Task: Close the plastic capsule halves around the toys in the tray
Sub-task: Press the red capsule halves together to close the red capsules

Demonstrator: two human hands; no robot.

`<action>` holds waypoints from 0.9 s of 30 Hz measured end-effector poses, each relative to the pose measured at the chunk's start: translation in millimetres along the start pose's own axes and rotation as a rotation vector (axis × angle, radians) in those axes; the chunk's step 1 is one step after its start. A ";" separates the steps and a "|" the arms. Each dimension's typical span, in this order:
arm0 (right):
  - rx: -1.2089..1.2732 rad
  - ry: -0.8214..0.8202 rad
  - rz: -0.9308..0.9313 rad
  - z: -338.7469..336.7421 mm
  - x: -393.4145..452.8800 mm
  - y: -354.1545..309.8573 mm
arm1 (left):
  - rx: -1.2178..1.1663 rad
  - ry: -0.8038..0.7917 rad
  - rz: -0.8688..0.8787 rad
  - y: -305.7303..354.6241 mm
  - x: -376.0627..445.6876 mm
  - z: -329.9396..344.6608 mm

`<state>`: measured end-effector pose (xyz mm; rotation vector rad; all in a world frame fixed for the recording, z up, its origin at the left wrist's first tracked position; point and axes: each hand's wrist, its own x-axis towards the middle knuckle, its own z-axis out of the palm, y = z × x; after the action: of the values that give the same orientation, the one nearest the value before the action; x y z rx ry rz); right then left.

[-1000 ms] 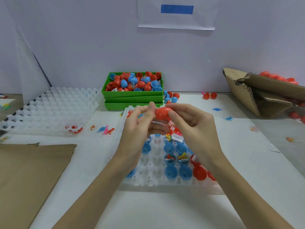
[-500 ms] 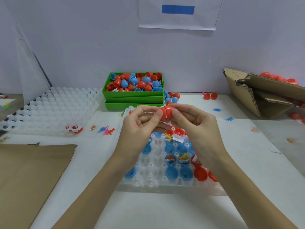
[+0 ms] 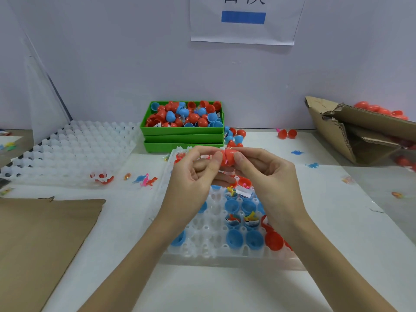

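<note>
A red plastic capsule is held above the clear cell tray. My left hand pinches its left end and my right hand pinches its right end, thumbs on the near side. A pale seam and a bit of pink show between the halves. Under my hands, the tray holds several blue capsule halves, some with small toys in them, and red halves at its right edge. My hands and wrists hide part of the tray.
A green bin of red and blue halves stands behind the tray. An empty clear tray lies at the left, flat cardboard at the near left, an open cardboard box at the right. Loose toy dinosaurs lie on the white table.
Both hands have kept hold of the red capsule and turned it a little between the fingertips. My left thumb has come round onto the capsule's near side.
</note>
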<state>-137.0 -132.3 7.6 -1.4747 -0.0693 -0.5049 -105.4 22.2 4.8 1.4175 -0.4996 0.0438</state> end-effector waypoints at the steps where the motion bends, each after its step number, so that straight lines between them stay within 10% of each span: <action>1: -0.019 0.000 -0.020 -0.5 -0.1 -0.3 | 0.029 -0.006 0.016 0.0 -0.2 0.4; 15: -0.203 0.117 -0.011 -27.6 18.1 1.0 | 0.204 0.451 -0.206 0.1 111.1 -39.7; 21: -0.294 0.095 0.023 -30.0 21.1 7.3 | 0.341 0.300 -0.354 12.1 165.4 -53.8; 27: -0.384 0.079 -0.011 -28.6 21.5 9.4 | 0.647 0.051 -0.146 1.8 110.4 -56.3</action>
<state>-121.7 -165.6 3.0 -1.8272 0.0874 -0.6085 10.2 47.0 42.1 2.0771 -0.3489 0.1332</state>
